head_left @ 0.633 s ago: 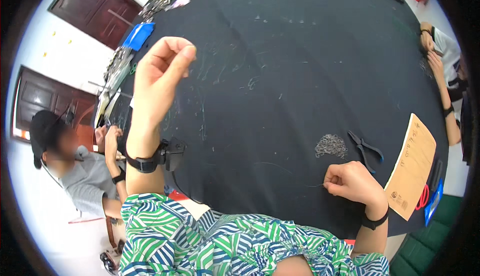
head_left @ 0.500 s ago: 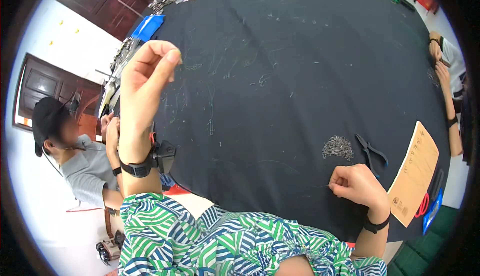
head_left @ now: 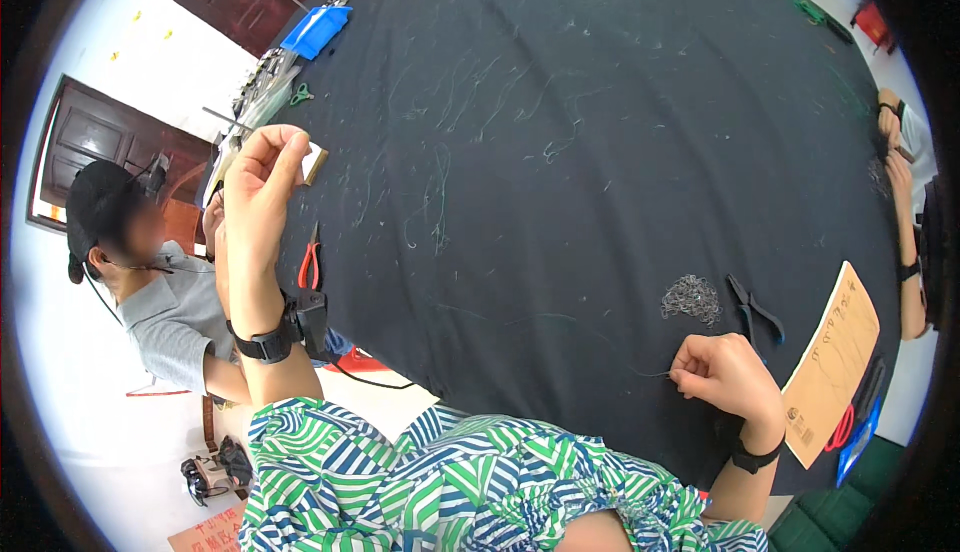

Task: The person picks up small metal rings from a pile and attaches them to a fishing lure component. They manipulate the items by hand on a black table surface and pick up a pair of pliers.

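Note:
My left hand (head_left: 260,187) is raised above the table's left side, thumb and fingertips pinched together. Anything between them is too fine to make out. Low over the black cloth at the right, my right hand (head_left: 733,380) is closed in a pinch on a thin thread (head_left: 650,375). The thread trails leftward and fades against the cloth. Just beyond this hand lies a pile of small metal wire pieces (head_left: 691,301), with dark-handled pliers (head_left: 752,314) to its right.
A tan paper sheet (head_left: 832,367) with drawn lines lies far right, beside red-handled scissors (head_left: 842,428). Red-handled pliers (head_left: 311,262) lie near my left forearm. Loose threads (head_left: 441,197) are scattered mid-table. A blue tray (head_left: 318,32) stands far left. A co-worker (head_left: 165,302) sits at left; another's hands (head_left: 893,157) show at right.
My left hand has moved left and the view has shifted, bringing the red-handled pliers fully into sight. My right hand keeps its pinch on the thread beside the wire pile.

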The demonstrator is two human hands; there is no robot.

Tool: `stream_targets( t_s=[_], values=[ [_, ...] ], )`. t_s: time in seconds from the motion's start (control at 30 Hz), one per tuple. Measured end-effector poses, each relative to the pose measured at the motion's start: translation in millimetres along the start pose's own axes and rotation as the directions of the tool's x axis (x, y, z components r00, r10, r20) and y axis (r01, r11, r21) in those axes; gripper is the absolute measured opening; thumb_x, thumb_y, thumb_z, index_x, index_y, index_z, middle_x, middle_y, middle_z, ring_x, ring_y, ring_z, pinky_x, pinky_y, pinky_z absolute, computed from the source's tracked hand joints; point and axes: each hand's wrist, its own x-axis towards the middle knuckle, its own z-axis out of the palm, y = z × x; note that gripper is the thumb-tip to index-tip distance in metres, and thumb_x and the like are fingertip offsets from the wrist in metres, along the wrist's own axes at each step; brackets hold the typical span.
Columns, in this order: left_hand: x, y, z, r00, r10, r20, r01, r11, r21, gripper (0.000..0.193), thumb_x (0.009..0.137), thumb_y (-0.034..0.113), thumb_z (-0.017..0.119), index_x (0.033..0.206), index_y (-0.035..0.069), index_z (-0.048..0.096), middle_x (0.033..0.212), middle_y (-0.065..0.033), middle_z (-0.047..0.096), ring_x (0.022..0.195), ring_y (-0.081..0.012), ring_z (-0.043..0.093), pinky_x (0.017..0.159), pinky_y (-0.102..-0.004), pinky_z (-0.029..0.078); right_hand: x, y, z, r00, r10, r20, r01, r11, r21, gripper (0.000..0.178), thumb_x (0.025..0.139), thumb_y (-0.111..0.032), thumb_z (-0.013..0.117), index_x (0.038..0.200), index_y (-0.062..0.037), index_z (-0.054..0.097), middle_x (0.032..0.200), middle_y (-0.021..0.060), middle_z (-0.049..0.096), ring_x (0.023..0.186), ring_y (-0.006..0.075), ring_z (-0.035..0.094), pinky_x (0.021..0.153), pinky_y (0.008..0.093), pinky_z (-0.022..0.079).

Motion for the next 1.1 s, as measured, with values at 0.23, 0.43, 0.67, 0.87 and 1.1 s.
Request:
stream_targets(
  t_s=[0.23, 0.43, 0.67, 0.87, 1.1],
  values=[
    [-11, -6, 9, 0.995, -0.04, 0.092, 0.035, 0.997, 0.062, 0.017, 0.099, 0.022, 0.061, 0.1, 0.006, 0.066, 0.081, 0.0042, 0.06, 0.069, -0.0022, 0.048, 0.062, -0.0181, 0.036, 0, -1, 0, 0.999, 0.037, 0.005, -0.037, 0.999, 0.019, 0.011, 0.078, -0.012, 0.069, 0.077, -0.001, 0.067, 0.062, 0.0075, 0.067, 0.057, 0.0166, 0.068, 0.055, 0.0289, 0.05],
    [-7, -38, 44, 0.968, -0.084, 0.238, 0.009, 0.953, 0.303, 0.019, 0.095, 0.018, 0.065, 0.099, -0.001, 0.068, 0.08, 0.0004, 0.065, 0.072, -0.0067, 0.057, 0.063, -0.0228, 0.046, 1, -1, 0, 1.0, 0.015, 0.004, -0.015, 1.0, 0.01, 0.012, 0.078, -0.012, 0.069, 0.077, -0.0005, 0.067, 0.062, 0.0078, 0.068, 0.056, 0.0163, 0.068, 0.056, 0.0282, 0.05],
    [25, -67, 90, 0.932, -0.081, 0.353, -0.09, 0.893, 0.441, 0.023, 0.089, 0.022, 0.069, 0.098, 0.001, 0.07, 0.088, -0.0099, 0.072, 0.082, -0.0158, 0.069, 0.072, -0.0298, 0.053, 0, 0, 0, 1.0, 0.006, 0.005, -0.006, 1.0, 0.016, 0.011, 0.077, -0.011, 0.069, 0.079, -0.0007, 0.067, 0.064, 0.0083, 0.069, 0.058, 0.017, 0.069, 0.057, 0.0283, 0.051],
    [42, -81, 114, 0.916, -0.111, 0.386, -0.101, 0.866, 0.49, 0.027, 0.086, 0.026, 0.071, 0.097, 0.002, 0.071, 0.088, -0.0112, 0.073, 0.081, -0.02, 0.07, 0.074, -0.0327, 0.053, 0, 0, -1, 1.0, 0.012, 0.006, -0.012, 1.0, 0.013, 0.011, 0.076, -0.011, 0.07, 0.079, -0.0015, 0.068, 0.065, 0.0084, 0.069, 0.06, 0.0179, 0.069, 0.058, 0.0286, 0.051],
    [33, -80, 103, 0.944, -0.084, 0.318, -0.014, 0.956, 0.295, 0.021, 0.088, 0.022, 0.071, 0.094, 0.002, 0.07, 0.084, -0.0042, 0.07, 0.078, -0.0118, 0.065, 0.071, -0.0274, 0.05, 0, 1, -2, 1.0, 0.007, 0.007, -0.007, 1.0, 0.02, 0.011, 0.077, -0.012, 0.07, 0.079, -0.0019, 0.068, 0.064, 0.009, 0.068, 0.059, 0.0187, 0.069, 0.057, 0.0293, 0.051]
  ],
)
